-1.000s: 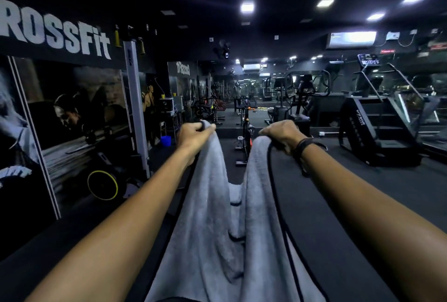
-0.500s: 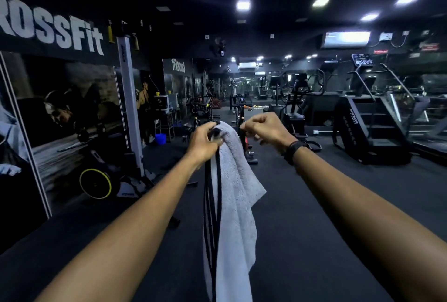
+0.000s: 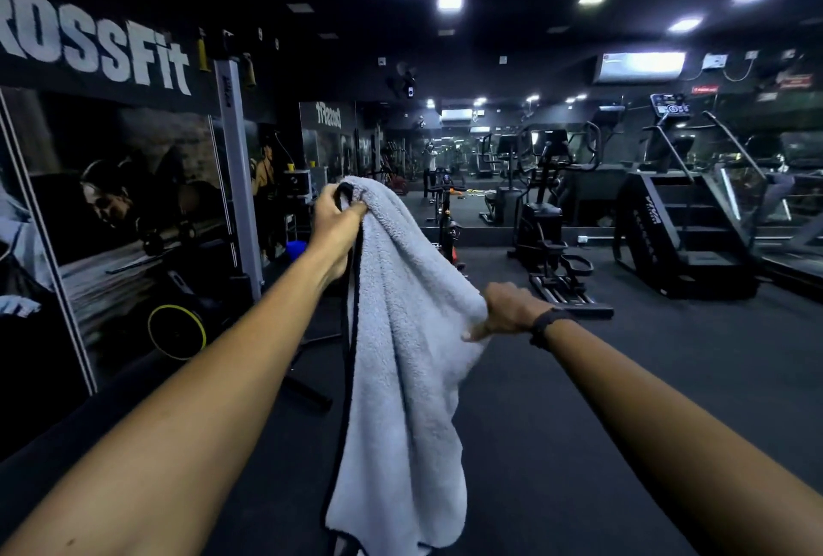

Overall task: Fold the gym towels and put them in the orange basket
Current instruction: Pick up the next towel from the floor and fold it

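towel (image 3: 401, 333): pale grey, fluffy, black-edged
state: doubled over lengthwise
pose: hanging in the air, top corner highest

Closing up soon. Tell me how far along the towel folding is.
Done: the grey towel hangs doubled lengthwise, its black-trimmed edges together.
In hand: the left hand pinches its top corners, and the right hand grips its folded side partway down, held in the air, likely for the next fold.
Left: finishing the folds and putting it away. No orange basket or other towels are in view.

A dark rubber floor (image 3: 623, 399) fills the lower frame; an elliptical trainer (image 3: 545, 239) and stair climber (image 3: 681, 235) stand at right.
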